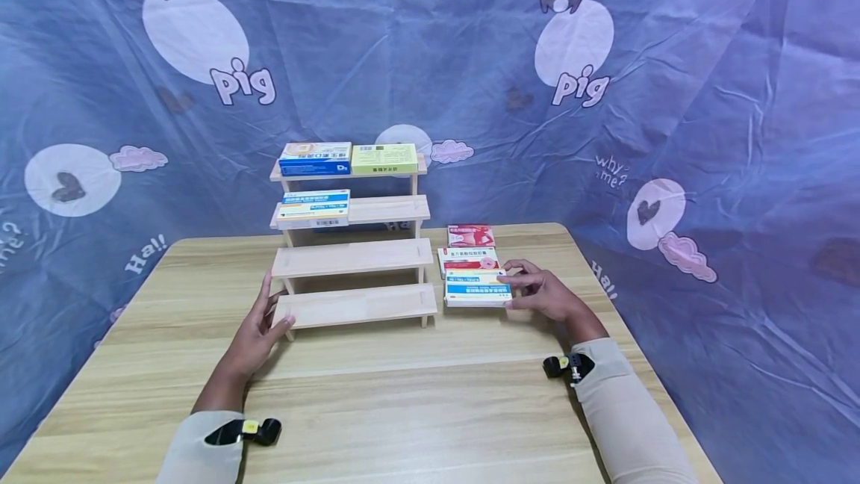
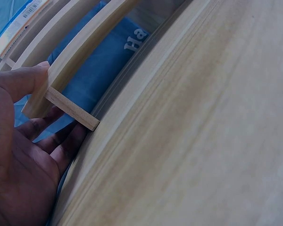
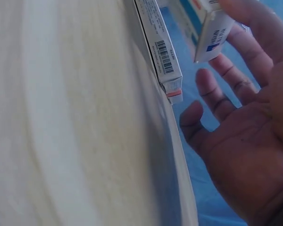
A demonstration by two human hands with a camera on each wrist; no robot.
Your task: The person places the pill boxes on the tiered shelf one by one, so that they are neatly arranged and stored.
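A stepped wooden display rack (image 1: 356, 306) stands on the table. At its left end my left hand (image 1: 257, 331) holds the lowest step, thumb on top. In the left wrist view the thumb (image 2: 30, 77) lies on the step's edge, with the other fingers beneath, near the short leg (image 2: 73, 109). Right of the rack, my right hand (image 1: 543, 293) pinches the right end of a blue, white and yellow medicine box (image 1: 475, 290). The right wrist view has this box (image 3: 214, 37) raised off the tabletop, above another white box with a barcode (image 3: 162, 52).
Behind the held box lie a white-and-red medicine box (image 1: 466, 261) and a red one (image 1: 470, 235). The top step bears a blue-and-white box (image 1: 316, 159) and a green box (image 1: 384, 159). On the step below lies a blue, white and yellow box (image 1: 313, 208). Blue cloth (image 1: 403, 43) hangs behind.
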